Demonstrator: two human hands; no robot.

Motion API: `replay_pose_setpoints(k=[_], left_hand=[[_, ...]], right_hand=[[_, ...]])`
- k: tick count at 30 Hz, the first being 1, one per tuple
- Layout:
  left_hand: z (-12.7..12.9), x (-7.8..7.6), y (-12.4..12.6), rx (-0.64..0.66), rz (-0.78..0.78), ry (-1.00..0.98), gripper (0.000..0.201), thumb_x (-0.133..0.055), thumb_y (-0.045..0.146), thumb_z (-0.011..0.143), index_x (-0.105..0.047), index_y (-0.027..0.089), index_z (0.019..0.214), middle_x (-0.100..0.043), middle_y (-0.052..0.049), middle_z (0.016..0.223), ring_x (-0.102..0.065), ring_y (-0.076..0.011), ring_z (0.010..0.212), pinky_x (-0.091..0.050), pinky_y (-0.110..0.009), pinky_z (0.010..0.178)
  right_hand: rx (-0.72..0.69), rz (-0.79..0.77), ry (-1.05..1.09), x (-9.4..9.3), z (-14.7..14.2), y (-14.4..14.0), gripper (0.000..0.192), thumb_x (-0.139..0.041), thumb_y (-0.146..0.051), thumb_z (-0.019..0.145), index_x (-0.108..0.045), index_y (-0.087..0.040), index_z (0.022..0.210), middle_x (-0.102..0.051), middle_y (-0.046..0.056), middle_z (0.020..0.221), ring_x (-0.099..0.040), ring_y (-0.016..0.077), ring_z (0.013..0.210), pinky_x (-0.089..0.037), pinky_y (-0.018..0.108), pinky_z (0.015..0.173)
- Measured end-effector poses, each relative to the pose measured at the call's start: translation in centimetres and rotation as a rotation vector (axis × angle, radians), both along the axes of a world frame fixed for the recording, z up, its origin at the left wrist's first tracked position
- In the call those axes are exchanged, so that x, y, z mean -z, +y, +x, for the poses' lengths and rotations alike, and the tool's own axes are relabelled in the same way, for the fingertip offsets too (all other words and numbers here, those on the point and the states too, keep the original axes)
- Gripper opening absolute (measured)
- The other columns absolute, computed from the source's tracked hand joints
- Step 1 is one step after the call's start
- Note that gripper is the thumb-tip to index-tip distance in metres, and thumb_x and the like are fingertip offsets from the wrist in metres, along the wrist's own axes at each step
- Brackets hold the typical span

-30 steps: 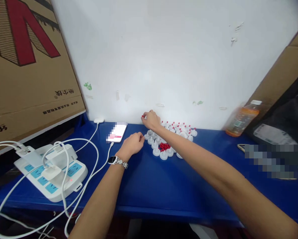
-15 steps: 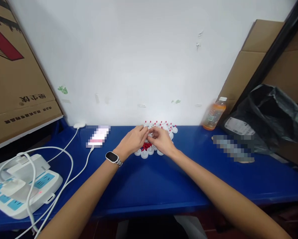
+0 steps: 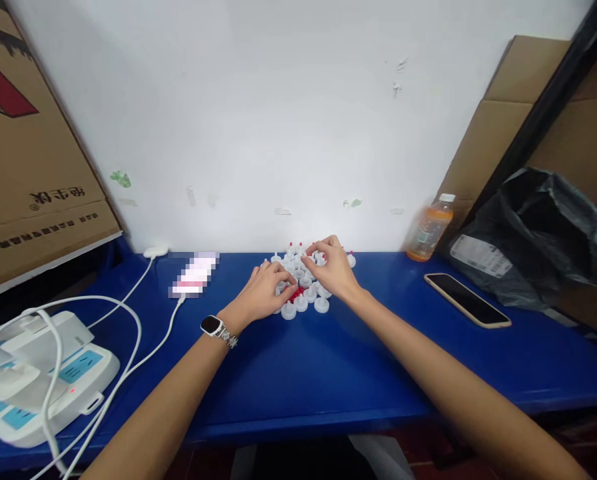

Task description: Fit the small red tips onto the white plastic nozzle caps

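— While your right hand (image 3: 334,270) curls over the far side of the cluster of white caps (image 3: 306,287), what do its fingers actually have?

— Your thumb and forefinger are pinched narrow over one of the caps at the back of the cluster, close to the wall edge of the blue table (image 3: 328,373). Whether they truly grip it I cannot tell; the piece is too small and your fingers cover it.

— And your left hand (image 3: 264,297)?

— It rests on the near-left side of the same cluster, fingers bent down and touching the caps, beside the little heap of red pieces (image 3: 297,293) in the middle. I cannot tell if it holds anything. You wear a wristwatch (image 3: 213,327) on that arm.

— Where do the caps sit on the table?

— They stand together at the middle of the far edge, just before the wall. Several at the back carry red tips; those at the front, nearest you, are plain white.

— What lies around them?

— Toward the right along the far edge stands a bottle of orange drink (image 3: 427,230), and nearer you a dark phone (image 3: 467,301) lies flat, well apart from the caps. Left of the cluster lies another phone (image 3: 194,280) on a white cable (image 3: 128,347), which runs to the power strip (image 3: 33,377) at the near-left corner. A black plastic bag (image 3: 538,233) fills the far-right corner.
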State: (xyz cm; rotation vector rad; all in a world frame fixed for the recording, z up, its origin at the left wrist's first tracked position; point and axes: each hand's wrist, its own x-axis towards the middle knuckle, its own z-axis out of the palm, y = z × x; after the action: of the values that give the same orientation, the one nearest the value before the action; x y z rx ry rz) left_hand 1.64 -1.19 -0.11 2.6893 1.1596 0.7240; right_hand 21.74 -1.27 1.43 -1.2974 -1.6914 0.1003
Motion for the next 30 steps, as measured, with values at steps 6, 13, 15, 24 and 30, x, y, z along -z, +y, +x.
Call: replay_pose_setpoints(k=[6, 13, 15, 24, 30], left_hand=[[-2.2, -0.9, 0.3, -0.120, -0.035, -0.144, 0.032, -0.041, 0.042, 0.099, -0.068, 0.024, 0.097, -0.063, -0.004, 0.098, -0.053, -0.0221, 0.095, -0.041, -0.037, 0.088], [-2.6, -0.2, 0.9, -0.142, -0.054, -0.111, 0.030, -0.044, 0.039, 0.098, -0.068, 0.023, 0.091, -0.064, -0.004, 0.094, -0.054, -0.0230, 0.094, -0.042, -0.036, 0.086], [-2.4, 0.0, 0.9, -0.138, -0.055, -0.102, 0.029, -0.044, 0.039, 0.098, -0.068, 0.023, 0.090, -0.064, -0.004, 0.094, -0.054, -0.0231, 0.096, -0.042, -0.037, 0.088], [-2.0, 0.0, 1.0, -0.118, -0.040, -0.129, 0.030, -0.043, 0.037, 0.099, -0.068, 0.023, 0.090, -0.063, -0.005, 0.095, -0.054, -0.0235, 0.097, -0.043, -0.037, 0.087], [-1.3, 0.0, 1.1, -0.159, 0.005, -0.159, 0.032, -0.041, 0.037, 0.099, -0.068, 0.023, 0.089, -0.062, -0.005, 0.101, -0.054, -0.0231, 0.098, -0.043, -0.039, 0.089]], right_hand=[[-0.078, -0.171, -0.083, -0.7, -1.6, 6.1, 0.013, -0.058, -0.023, 0.085, -0.068, -0.016, 0.089, -0.072, 0.003, 0.082, -0.065, 0.0137, 0.076, -0.048, 0.023, 0.072], [0.037, -0.336, -0.442, -0.3, -4.6, 13.2, 0.019, -0.058, -0.018, 0.084, -0.074, -0.017, 0.094, -0.075, 0.008, 0.100, -0.067, 0.0187, 0.095, -0.047, 0.026, 0.085], [0.029, -0.374, -0.500, 0.0, -5.2, 13.9, 0.014, -0.063, -0.016, 0.080, -0.075, -0.018, 0.087, -0.076, 0.008, 0.097, -0.067, 0.0206, 0.096, -0.046, 0.028, 0.089], [0.178, -0.396, -0.537, -0.3, -3.8, 14.7, 0.030, -0.051, -0.033, 0.092, -0.074, -0.019, 0.106, -0.073, 0.011, 0.111, -0.064, 0.0242, 0.109, -0.042, 0.034, 0.095], [0.325, -0.403, -0.516, 0.9, -3.1, 14.5, 0.030, -0.065, -0.031, 0.080, -0.073, -0.010, 0.100, -0.073, 0.020, 0.105, -0.064, 0.0296, 0.107, -0.038, 0.040, 0.097]])
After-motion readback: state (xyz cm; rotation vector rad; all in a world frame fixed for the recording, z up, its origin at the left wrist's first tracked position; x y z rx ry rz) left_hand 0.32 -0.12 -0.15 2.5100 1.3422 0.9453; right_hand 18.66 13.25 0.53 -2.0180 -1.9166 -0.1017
